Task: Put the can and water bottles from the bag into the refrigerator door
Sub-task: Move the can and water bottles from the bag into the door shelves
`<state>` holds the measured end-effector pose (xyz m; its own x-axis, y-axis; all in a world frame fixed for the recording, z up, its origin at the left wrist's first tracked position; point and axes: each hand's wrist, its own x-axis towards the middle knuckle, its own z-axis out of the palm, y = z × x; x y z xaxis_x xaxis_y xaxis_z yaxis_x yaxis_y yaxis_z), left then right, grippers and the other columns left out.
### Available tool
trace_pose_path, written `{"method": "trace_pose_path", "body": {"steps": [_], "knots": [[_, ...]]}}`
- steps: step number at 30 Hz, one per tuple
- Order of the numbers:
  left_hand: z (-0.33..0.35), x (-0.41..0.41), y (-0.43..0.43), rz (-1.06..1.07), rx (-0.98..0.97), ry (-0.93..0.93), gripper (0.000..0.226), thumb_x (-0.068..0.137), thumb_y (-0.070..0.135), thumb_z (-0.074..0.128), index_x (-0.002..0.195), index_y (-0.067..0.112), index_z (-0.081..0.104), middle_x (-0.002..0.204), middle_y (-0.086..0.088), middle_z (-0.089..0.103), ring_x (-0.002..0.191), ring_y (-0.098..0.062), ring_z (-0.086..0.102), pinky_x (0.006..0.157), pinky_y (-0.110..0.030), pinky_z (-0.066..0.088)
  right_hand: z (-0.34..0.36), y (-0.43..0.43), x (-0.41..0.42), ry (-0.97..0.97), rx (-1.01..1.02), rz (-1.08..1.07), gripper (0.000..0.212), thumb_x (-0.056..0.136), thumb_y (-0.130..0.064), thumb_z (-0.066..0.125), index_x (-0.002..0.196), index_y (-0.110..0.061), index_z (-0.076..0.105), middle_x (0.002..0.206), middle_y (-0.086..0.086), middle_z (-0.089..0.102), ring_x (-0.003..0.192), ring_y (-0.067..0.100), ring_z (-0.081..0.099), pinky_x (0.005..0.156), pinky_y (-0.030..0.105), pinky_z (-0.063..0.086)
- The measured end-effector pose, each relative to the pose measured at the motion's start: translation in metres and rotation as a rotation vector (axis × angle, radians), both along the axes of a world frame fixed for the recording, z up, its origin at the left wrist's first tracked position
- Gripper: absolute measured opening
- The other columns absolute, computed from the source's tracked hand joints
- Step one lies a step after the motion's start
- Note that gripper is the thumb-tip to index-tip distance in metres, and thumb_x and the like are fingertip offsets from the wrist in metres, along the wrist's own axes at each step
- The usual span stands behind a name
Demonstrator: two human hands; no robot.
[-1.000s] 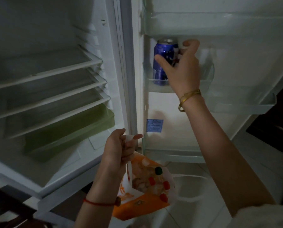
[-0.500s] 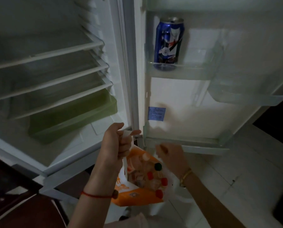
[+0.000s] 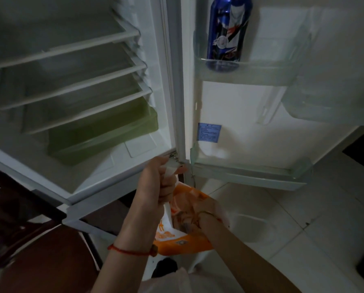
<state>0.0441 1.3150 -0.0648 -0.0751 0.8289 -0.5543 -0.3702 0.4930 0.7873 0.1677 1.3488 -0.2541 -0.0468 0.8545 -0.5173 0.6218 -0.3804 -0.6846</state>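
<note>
Two large white surfaces filled the frame: the refrigerator cabinet (image 3: 92,134) with its bare shelves at the upper left, and the open refrigerator door (image 3: 250,123) at the upper right. A clear door shelf (image 3: 261,69) ran across the top of the door, and the blue can (image 3: 227,32) stood upright at its left end, so that part of the task looked done; the shelf to the can's right lay free and seemed to offer room for bottles. A lower door rack (image 3: 250,176) at mid-right also showed nothing in it, its front lip close above the bag.

The orange and white bag (image 3: 183,240) hung at lower centre, just below the door's bottom corner. The left hand (image 3: 155,185) held it up by the white handle, fingers (image 3: 168,187) curled tight around the strap, probably to keep the mouth open and steady. The right hand (image 3: 200,216) was plunged into the bag's mouth; its fingers were hidden by the plastic, so whether they were pinching anything could not be told. The water bottles were not plainly visible and were presumably inside the bag. Lifting one out would call for clearing the lower rack's edge and the door's hinge-side corner directly above.
</note>
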Motion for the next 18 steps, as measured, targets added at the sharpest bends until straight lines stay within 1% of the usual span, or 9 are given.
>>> {"method": "trace_pose_path", "body": {"steps": [2,4,6,9,11,13,15,16,18], "knots": [[-0.001,-0.001,-0.001,0.014,-0.009,-0.01,0.048,0.099,0.029,0.032,0.103,-0.006,0.064,0.04,0.01,0.025,0.03,-0.002,0.017,0.036,-0.017,0.009,0.001,0.002,-0.003,-0.018,0.028,0.038,0.022,0.089,-0.028,0.063,0.105,-0.015,0.07,0.107,0.008,0.073,0.072,0.009,0.065,0.056,0.014,0.048],[-0.002,-0.004,-0.001,0.041,-0.001,-0.021,0.045,0.099,0.027,0.032,0.102,-0.004,0.064,0.04,0.01,0.025,0.029,-0.002,0.018,0.035,-0.017,0.009,0.002,0.0,-0.008,-0.013,0.011,-0.024,0.026,0.093,-0.032,0.056,0.104,-0.013,0.069,0.102,0.003,0.071,0.091,0.018,0.069,0.07,0.021,0.052],[-0.002,-0.009,0.0,0.077,0.009,-0.041,0.044,0.098,0.026,0.032,0.097,-0.003,0.065,0.039,0.01,0.024,0.029,-0.002,0.018,0.035,-0.015,0.01,0.007,-0.003,-0.011,-0.217,0.12,0.084,0.028,0.096,-0.035,0.046,0.104,-0.017,0.066,0.101,0.0,0.067,0.098,0.018,0.065,0.084,0.026,0.051],[-0.002,-0.013,0.002,0.111,0.032,-0.05,0.044,0.097,0.027,0.035,0.098,-0.004,0.066,0.041,0.01,0.023,0.029,-0.003,0.018,0.033,-0.014,0.013,0.013,-0.015,-0.011,-0.05,0.196,0.203,0.01,0.087,-0.037,0.057,0.095,-0.043,0.061,0.087,-0.016,0.066,0.078,-0.003,0.061,0.07,0.014,0.05],[-0.002,-0.016,0.001,0.122,0.042,-0.058,0.045,0.097,0.028,0.036,0.103,-0.005,0.066,0.042,0.01,0.023,0.03,-0.003,0.018,0.033,-0.015,0.013,0.016,-0.016,-0.012,-0.066,0.284,0.157,0.011,0.085,-0.041,0.059,0.095,-0.037,0.063,0.084,-0.014,0.066,0.079,0.003,0.064,0.072,0.02,0.053],[-0.002,-0.017,0.001,0.122,0.046,-0.062,0.044,0.097,0.028,0.037,0.104,-0.004,0.066,0.042,0.01,0.023,0.031,-0.003,0.017,0.035,-0.016,0.012,0.02,-0.013,-0.008,-0.136,0.374,0.033,0.024,0.085,-0.049,0.059,0.09,-0.026,0.066,0.08,-0.008,0.067,0.078,0.011,0.065,0.071,0.025,0.052],[-0.002,-0.017,0.002,0.115,0.05,-0.055,0.039,0.097,0.028,0.038,0.1,0.0,0.065,0.042,0.01,0.023,0.032,-0.004,0.017,0.037,-0.018,0.01,0.031,-0.009,0.002,-0.184,0.495,0.049,0.031,0.084,-0.056,0.057,0.091,-0.027,0.065,0.081,-0.008,0.067,0.077,0.01,0.065,0.067,0.018,0.047],[-0.003,-0.016,0.003,0.114,0.051,-0.048,0.037,0.096,0.028,0.038,0.098,0.001,0.064,0.042,0.01,0.023,0.032,-0.004,0.016,0.036,-0.018,0.011,0.04,-0.008,0.009,-0.15,0.529,0.053,0.031,0.083,-0.057,0.056,0.094,-0.028,0.065,0.085,-0.01,0.068,0.08,0.009,0.066,0.069,0.016,0.048],[-0.004,-0.015,0.005,0.118,0.048,-0.038,0.037,0.095,0.028,0.04,0.1,0.001,0.064,0.042,0.01,0.023,0.032,-0.004,0.017,0.034,-0.015,0.013,0.064,-0.003,0.025,-0.057,0.639,0.012,0.037,0.08,-0.056,0.052,0.097,-0.027,0.066,0.088,-0.008,0.07,0.079,0.012,0.066,0.072,0.028,0.055]]}}
